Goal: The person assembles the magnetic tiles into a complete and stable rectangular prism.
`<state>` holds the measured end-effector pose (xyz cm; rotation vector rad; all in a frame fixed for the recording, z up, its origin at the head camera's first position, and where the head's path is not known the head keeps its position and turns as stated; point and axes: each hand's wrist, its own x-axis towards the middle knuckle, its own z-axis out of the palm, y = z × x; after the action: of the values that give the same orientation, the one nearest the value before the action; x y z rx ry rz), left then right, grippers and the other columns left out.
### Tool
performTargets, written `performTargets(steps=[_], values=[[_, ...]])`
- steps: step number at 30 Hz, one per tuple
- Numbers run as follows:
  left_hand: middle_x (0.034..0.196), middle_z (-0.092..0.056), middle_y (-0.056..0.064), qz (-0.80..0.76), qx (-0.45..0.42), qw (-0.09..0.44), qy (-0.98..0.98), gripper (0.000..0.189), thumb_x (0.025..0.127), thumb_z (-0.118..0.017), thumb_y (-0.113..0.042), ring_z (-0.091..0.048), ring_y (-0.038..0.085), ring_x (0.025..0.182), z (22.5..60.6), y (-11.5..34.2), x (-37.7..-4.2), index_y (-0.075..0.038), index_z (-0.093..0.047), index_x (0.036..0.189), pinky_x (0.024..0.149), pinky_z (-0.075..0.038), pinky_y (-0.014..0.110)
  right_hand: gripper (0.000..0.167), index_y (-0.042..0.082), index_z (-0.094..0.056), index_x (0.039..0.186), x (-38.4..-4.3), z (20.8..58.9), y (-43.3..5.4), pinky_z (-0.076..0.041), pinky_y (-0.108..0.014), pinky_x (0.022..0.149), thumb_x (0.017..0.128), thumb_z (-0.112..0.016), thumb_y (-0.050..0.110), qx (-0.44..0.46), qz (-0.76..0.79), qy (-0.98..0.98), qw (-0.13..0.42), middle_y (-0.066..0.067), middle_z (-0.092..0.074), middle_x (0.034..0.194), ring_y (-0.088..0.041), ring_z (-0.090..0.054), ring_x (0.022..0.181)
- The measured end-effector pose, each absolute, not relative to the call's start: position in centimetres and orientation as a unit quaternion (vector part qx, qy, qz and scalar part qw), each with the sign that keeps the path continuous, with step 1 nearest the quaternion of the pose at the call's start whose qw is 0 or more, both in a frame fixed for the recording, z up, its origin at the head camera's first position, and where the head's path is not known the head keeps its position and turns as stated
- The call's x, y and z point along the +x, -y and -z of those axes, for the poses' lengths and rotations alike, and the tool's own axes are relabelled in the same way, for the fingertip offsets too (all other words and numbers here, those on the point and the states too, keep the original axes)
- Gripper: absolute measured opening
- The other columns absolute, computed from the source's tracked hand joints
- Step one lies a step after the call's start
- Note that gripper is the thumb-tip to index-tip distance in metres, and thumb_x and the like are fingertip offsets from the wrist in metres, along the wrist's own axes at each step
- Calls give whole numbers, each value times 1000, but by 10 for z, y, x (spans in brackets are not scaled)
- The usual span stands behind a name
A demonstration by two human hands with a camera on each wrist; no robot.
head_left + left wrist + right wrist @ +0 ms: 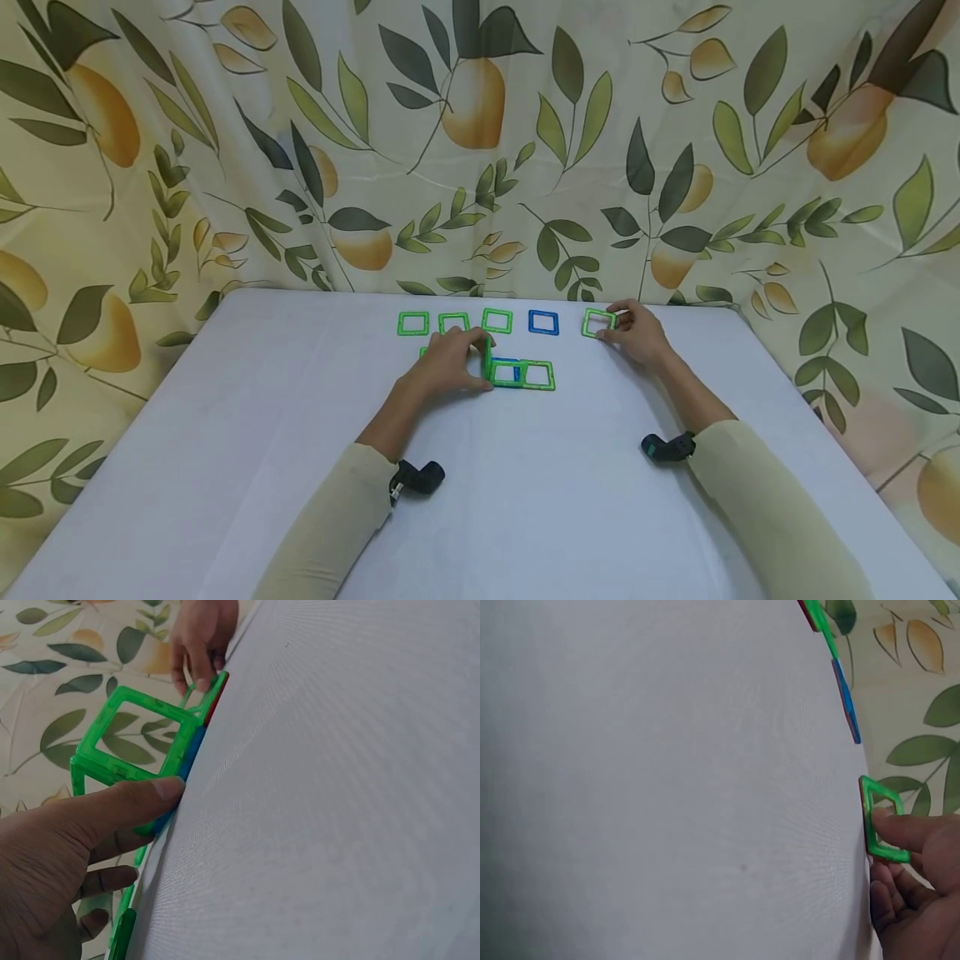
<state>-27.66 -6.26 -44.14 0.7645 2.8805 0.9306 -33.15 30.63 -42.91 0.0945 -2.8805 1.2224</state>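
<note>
My left hand [444,364] grips a small build of magnetic tiles near the table's middle, with thumb and fingers around an upright green square tile [488,360]. In the left wrist view, the thumb presses by the blue tile [193,752] at the base, below a standing green frame [182,754]. A further green tile [552,376] joins the build on the right. At the far right of the back row, my right hand [641,335] pinches a separate green square tile [586,322], thumb across its opening in the right wrist view.
Along the back of the white table [525,483] lie loose square tiles: a green one [401,324], a second green one [453,316], a third green one [497,312] and a blue one [531,322]. Part of another green tile [423,352] shows behind my left hand. A patterned curtain [480,192] hangs behind.
</note>
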Motion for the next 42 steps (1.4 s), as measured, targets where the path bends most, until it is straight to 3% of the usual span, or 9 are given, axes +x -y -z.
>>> performTargets(steps=[5, 11, 19, 30, 42], values=[[119, -70, -2, -295, 244, 10, -924, 67, 76, -97, -32, -54, 18, 106, 441, 62, -276, -17, -64, 133, 95, -37, 42, 52, -6, -52, 139, -325, 428, -306, -44, -25, 75, 96, -77, 7, 13, -401, 916, 11, -18, -58, 110, -23, -54, 94], [119, -71, -2, -295, 244, 5, -924, 67, 76, -97, -31, -54, 18, 105, 439, 61, -278, -16, -64, 132, 95, -37, 42, 41, -8, -58, 132, -321, 430, -309, -47, -17, 72, 97, -74, 5, 21, -406, 913, 47, -21, -67, 110, -18, -61, 92], [120, -71, -2, -293, 245, 1, -924, 68, 76, -97, -32, -54, 18, 106, 436, 61, -281, -16, -64, 133, 95, -36, 42, 35, -5, -64, 131, -313, 427, -307, -49, -16, 69, 100, -72, 9, 8, -437, 897, 72, -23, -72, 114, -3, -64, 84], [120, -71, -2, -296, 242, 7, -924, 68, 75, -98, -32, -54, 18, 107, 440, 62, -282, -16, -64, 132, 96, -36, 42, 28, -4, -68, 125, -292, 425, -299, -49, -15, 71, 101, -70, 10, -11, -440, 894, 85, -22, -70, 119, -20, -66, 97], [119, -70, -3, -295, 238, 9, -925, 65, 76, -97, -31, -54, 18, 107, 442, 61, -279, -17, -65, 131, 95, -36, 42, 26, -3, -69, 124, -288, 430, -299, -50, -16, 68, 102, -70, 11, -13, -444, 892, 89, -21, -70, 117, -18, -63, 94]])
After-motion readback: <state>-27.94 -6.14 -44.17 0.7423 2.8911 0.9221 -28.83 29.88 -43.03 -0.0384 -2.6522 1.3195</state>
